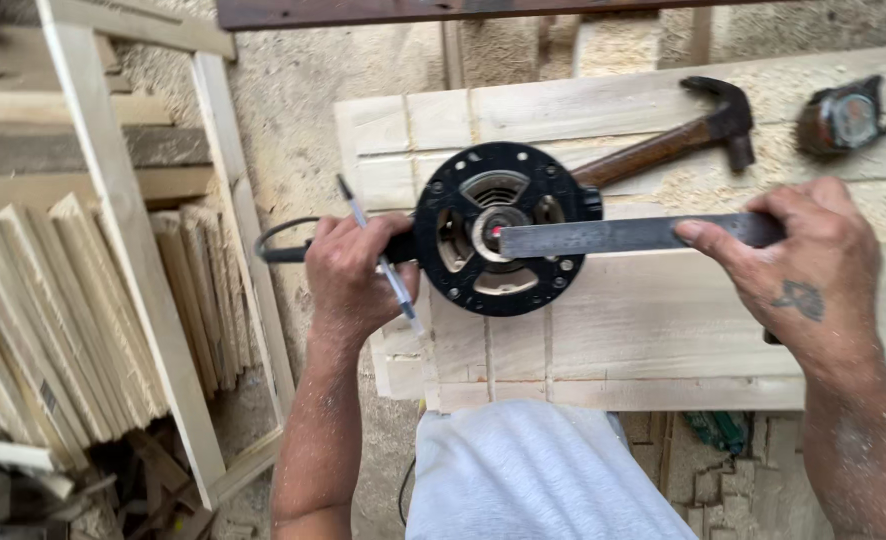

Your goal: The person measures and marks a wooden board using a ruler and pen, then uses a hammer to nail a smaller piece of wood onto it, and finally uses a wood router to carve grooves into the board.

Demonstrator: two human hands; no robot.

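The left hand (pixel 348 275), its fingers curled round a pen (pixel 378 255) near the counter's (pixel 663 330) left edge, steadies the upturned black round router base (pixel 503 228) while right-hand fingers (pixel 723 245) pinch a steel ruler (pixel 613 235) across it.

A black round-based router (pixel 503 230) lies base-up on the board, a steel ruler (pixel 623 236) flat across it.
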